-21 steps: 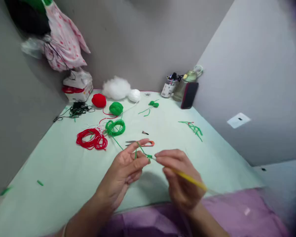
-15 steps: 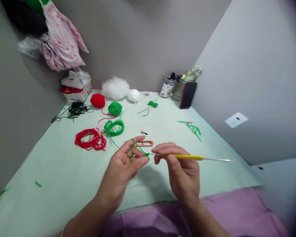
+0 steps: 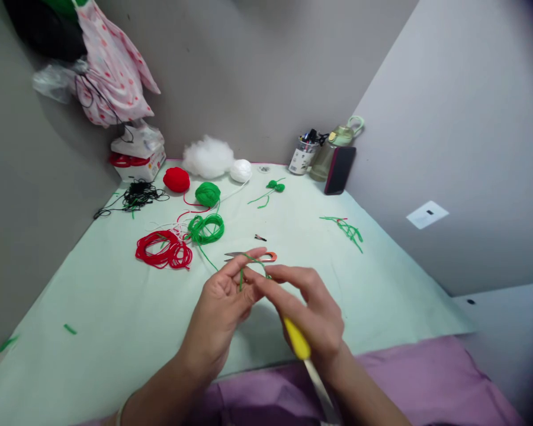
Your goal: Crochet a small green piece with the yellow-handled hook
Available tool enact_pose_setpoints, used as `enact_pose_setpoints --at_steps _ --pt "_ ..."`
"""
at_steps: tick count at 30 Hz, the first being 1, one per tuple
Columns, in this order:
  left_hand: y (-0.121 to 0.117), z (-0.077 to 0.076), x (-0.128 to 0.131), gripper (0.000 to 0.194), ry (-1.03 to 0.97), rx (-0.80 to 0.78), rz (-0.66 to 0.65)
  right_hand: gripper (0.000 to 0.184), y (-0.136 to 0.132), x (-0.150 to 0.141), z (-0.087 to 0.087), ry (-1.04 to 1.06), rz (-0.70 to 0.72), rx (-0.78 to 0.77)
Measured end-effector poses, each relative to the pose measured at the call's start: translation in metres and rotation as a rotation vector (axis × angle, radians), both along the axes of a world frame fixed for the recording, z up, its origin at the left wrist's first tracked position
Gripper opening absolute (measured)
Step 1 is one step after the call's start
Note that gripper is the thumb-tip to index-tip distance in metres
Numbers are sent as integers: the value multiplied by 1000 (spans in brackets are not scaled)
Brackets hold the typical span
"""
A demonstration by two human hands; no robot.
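1. Black yarn tangle [image 3: 138,195] is lying far left on the table [image 3: 115,331].
2. Red yarn coil [image 3: 165,260] is sitting nearer, with the red ball [image 3: 176,180] resting behind it.
3. Green coil [image 3: 196,229] is lying just right of the red coil; green ball [image 3: 208,194] is sitting behind it.
4. Left hand [image 3: 220,313]: index is stretching out with a green strand [image 3: 241,279] looping over it; thumb is pressing in toward the other fingers. Pinched bit is mostly hidden.
5. Scissors [image 3: 274,257] are lying just beyond the fingertips, partly covered.
6. Right hand [image 3: 316,316]: fingers are wrapping the yellow-handled hook [image 3: 298,341], meeting the left fingertips at the strand. Shaft is slanting down toward the lap; working tip is hidden, can't tell if it's catching yarn.
7. Green scraps [image 3: 349,231] are lying right, well apart.
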State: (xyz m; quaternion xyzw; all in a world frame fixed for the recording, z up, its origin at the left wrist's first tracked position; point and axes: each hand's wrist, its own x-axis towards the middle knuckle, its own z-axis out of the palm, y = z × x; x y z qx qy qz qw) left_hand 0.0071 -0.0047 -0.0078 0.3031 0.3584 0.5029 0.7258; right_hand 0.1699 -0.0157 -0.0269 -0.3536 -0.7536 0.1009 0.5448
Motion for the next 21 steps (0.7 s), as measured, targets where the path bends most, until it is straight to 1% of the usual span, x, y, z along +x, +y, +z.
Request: enact_pose_setpoints --at_steps 1,3,6,8,9,11,14,18,20,21 --pt "0 0 -1 49 -35 -38 -46 35 -1 0 -1 -27 -5 29" --pt "2 0 -3 44 -104 -98 -109 37 -1 1 -1 30 -23 -6" --pt "6 1 -8 30 -150 -103 -73 28 1 3 6 327 11 -171" --pt "7 2 -8 23 -129 -69 -29 22 4 3 10 528 93 -296" --pt "6 2 -7 22 -105 -50 -16 20 6 2 11 584 134 -350" --pt "4 2 -4 27 -46 -18 -7 17 9 0 12 593 186 -406" --pt "2 0 -2 34 19 13 -38 14 11 -2 10 547 187 -402" --pt "2 -1 -5 24 80 70 -54 17 10 4 9 625 236 -486" --pt "3 -1 -7 21 110 96 -39 20 8 8 11 587 228 -483" --pt "3 -1 -8 20 126 102 -28 21 6 10 11 530 199 -443"
